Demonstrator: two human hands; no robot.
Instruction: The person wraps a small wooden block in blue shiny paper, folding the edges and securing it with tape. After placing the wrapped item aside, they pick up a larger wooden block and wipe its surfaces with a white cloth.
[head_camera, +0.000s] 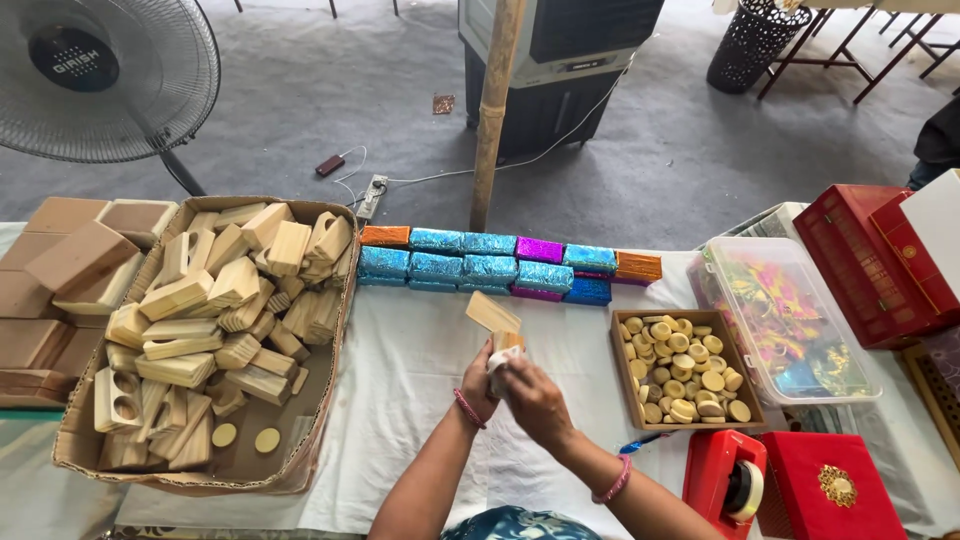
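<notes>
Both hands meet above the white cloth (400, 400): left hand (478, 385) and right hand (535, 400) are closed together on a small wooden box (497, 330) with its lid raised, between a cardboard carton (310, 440) of wooden pieces and a tray (622, 385) of pale discs.

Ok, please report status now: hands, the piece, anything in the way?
Both hands shut on wooden block, above white cloth. Nothing in the way.

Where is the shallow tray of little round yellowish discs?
In the head view, the brown tray of round yellowish discs sits on the white-covered table right of the person's hands, beside the clear plastic lidded box.
</notes>
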